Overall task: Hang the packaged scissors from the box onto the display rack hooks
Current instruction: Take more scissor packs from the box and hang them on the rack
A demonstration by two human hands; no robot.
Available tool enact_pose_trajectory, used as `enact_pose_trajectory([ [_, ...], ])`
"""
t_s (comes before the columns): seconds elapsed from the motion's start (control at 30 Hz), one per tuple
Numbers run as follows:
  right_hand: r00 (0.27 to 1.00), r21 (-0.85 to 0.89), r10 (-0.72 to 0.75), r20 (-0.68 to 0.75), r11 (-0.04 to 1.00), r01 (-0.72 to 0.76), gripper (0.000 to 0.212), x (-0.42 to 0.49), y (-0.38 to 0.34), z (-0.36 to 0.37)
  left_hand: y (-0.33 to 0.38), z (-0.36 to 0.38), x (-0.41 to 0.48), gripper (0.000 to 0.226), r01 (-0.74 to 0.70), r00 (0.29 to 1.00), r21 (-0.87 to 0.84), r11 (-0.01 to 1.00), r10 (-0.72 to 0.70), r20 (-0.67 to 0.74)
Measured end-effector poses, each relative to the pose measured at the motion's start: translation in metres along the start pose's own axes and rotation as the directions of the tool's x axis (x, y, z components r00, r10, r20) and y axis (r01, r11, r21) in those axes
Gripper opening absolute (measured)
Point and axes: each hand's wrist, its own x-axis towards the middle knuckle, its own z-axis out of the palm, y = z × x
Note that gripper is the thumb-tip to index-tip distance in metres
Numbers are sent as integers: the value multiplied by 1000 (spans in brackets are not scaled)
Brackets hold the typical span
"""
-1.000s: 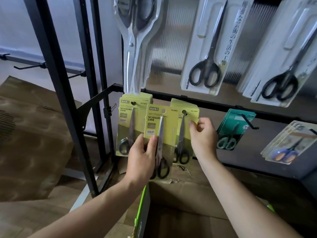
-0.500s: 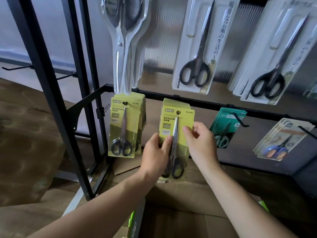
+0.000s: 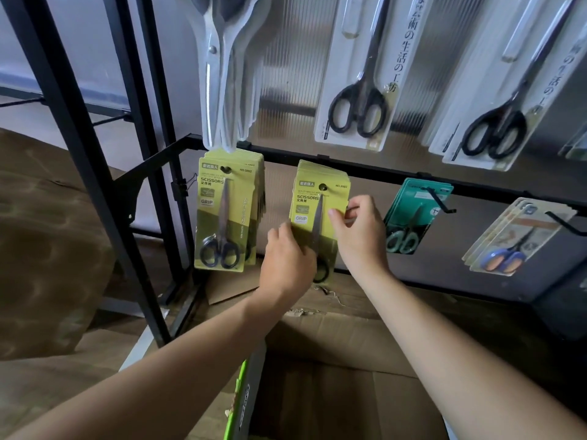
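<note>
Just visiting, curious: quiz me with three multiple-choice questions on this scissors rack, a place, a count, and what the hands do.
1. Where does the teal pack hang relative to the right yellow stack? A to its right B to its left C above it
2. How many yellow stacks hang on the lower rail? A one B two C four
3. What are the left hand and right hand doing? A resting in the box B both holding the right yellow stack C reaching overhead

1 A: it hangs further right on the rail.
2 B: the left yellow stack hangs beside the held one.
3 B: both grip its packs.
</note>
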Motion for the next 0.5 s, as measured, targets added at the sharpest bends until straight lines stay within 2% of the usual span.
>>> enact_pose_trajectory([
  [0.17,999,-52,-3,49,999,6,42,-10,8,-8,2,3,-14,46,64,997,111,992,-68,39],
  [0.3,986,-128,-125,107,982,139,35,-55,29,-27,-11,7,-40,61,26,995,347,938,-57,78],
  [0.4,942,-132,-254,221,949,287,22,-105,57,-43,-28,23,-67,54,-50,970,503,863,-78,230],
  [0.47,889,-176,-298,347,910,374,19,-137,82,-52,-39,39,-85,57,-134,906,593,794,-145,399],
  [0.5,863,-206,-258,434,904,374,19,-151,95,-55,-45,47,-94,57,-177,868,614,769,-173,466],
])
